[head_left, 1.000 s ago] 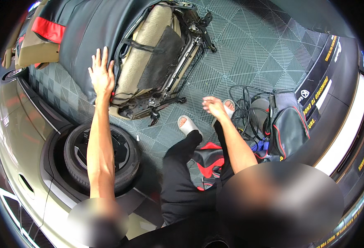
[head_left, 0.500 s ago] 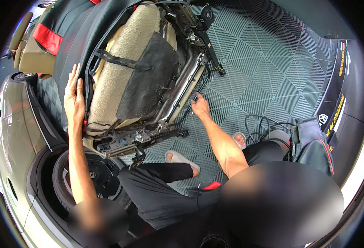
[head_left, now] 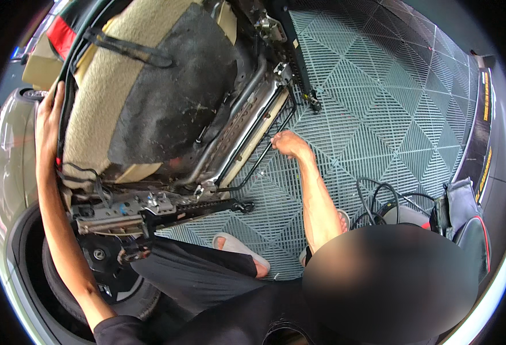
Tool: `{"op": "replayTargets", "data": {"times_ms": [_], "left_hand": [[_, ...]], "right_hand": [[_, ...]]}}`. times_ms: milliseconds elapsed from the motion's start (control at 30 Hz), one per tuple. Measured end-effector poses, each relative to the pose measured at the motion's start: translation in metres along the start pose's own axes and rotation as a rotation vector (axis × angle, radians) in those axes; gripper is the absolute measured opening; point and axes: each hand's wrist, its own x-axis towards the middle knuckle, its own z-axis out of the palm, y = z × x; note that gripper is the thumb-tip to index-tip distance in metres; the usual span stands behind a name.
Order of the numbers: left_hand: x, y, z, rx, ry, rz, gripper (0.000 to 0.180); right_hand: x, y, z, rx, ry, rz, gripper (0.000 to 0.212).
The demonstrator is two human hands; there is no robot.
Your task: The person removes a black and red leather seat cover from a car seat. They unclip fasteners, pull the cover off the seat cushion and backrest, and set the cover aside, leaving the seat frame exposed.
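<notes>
A car seat is tipped over, showing its underside: beige carpet-like fabric, a black cloth panel and metal frame rails. My left hand lies along the seat's left edge, fingers stretched against the dark cover. A thin bent black bar runs along the frame's lower right side. Around it my right hand is closed, its fingertips partly hidden. Black straps cross the beige fabric.
Grey interlocking floor tiles spread to the right. Coiled black cables and a dark bag lie near my right side. A wheel sits at lower left, with a car body beyond. My sandalled foot is close to the seat rail.
The seat appears larger and farther left in view. My right hand has closed more fully at the bar. My left hand remains on the seat's edge.
</notes>
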Motion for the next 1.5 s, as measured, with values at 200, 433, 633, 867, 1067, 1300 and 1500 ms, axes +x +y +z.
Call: {"op": "replayTargets", "data": {"times_ms": [200,433,633,867,1067,1300,1500], "left_hand": [[-0.002,-0.018,0.001,-0.117,-0.054,-0.103,0.052],[0.014,-0.024,0.007,-0.108,-0.072,0.044,0.051],[0.018,0.012,0.008,0.062,0.105,0.222,0.04],[0.004,0.032,0.006,0.159,0.057,0.219,0.039],[0.002,0.052,-0.004,0.233,0.024,0.31,0.037],[0.018,0.041,-0.011,0.168,0.184,0.276,0.028],[0.01,0.064,0.0,0.113,0.352,0.472,0.028]], "right_hand": [[-0.097,-0.057,-0.068,0.238,0.212,-0.019,0.037],[-0.218,-0.1,-0.153,1.04,0.614,-0.73,0.04],[-0.211,-0.116,-0.156,1.793,0.32,-0.896,0.043],[-0.217,-0.177,-0.167,2.058,0.23,-0.946,0.045],[-0.222,-0.196,-0.151,1.989,0.23,-0.885,0.046],[-0.213,-0.189,-0.146,1.952,0.152,-0.934,0.045],[-0.216,-0.184,-0.143,1.954,0.148,-0.934,0.045]]}}
